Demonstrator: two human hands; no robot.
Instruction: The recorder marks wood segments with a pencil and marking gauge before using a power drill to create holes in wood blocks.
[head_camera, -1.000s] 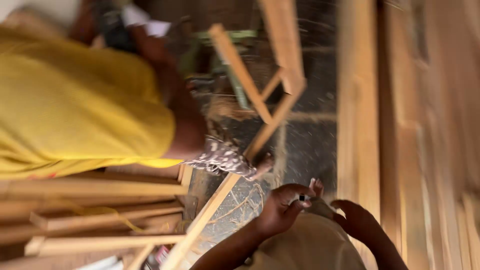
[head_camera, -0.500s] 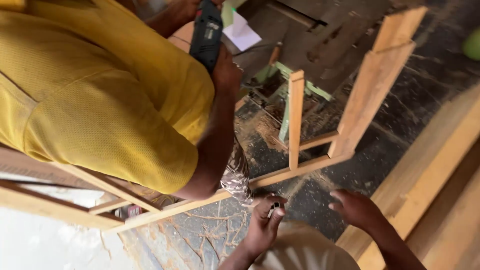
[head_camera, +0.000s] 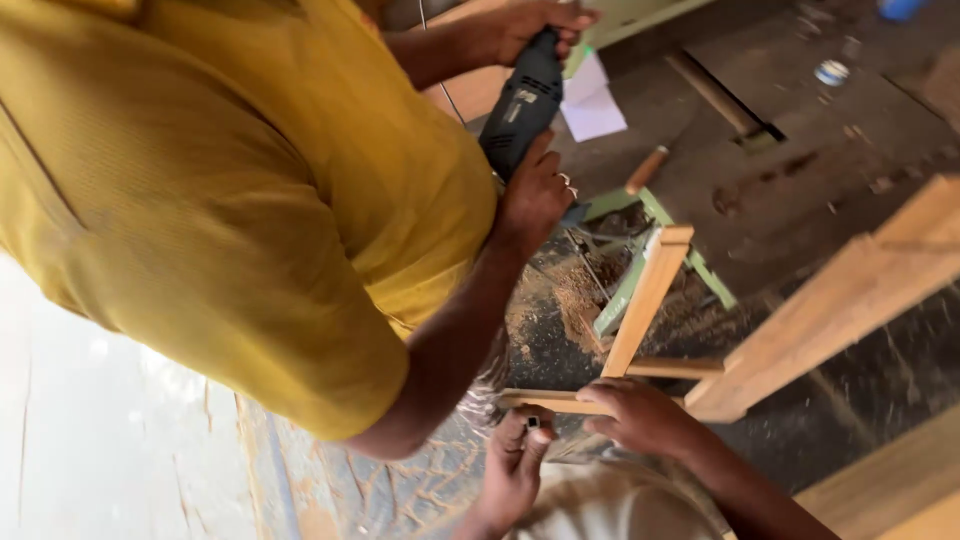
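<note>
My right hand (head_camera: 642, 416) grips the low rail (head_camera: 548, 402) of a light wooden frame (head_camera: 646, 298), where the rail meets an upright slat. Just left of it, my left hand (head_camera: 512, 468) pinches a small dark piece (head_camera: 533, 423) between its fingertips, close to the rail's end. A person in a yellow shirt (head_camera: 230, 200) leans over from the left. Both of that person's hands hold a dark power drill (head_camera: 522, 100) pointing down toward the frame.
A thick wooden board (head_camera: 850, 300) joins the frame on the right. Behind the frame stands a green metal stand (head_camera: 688, 250) with sawdust around it. White paper (head_camera: 592, 105) and a wooden handle (head_camera: 646, 168) lie on the dark worktop. Planks (head_camera: 890, 490) sit at bottom right.
The view has swung round. My right hand has come down onto the frame's rail. The other person has brought the drill lower, with both hands on it.
</note>
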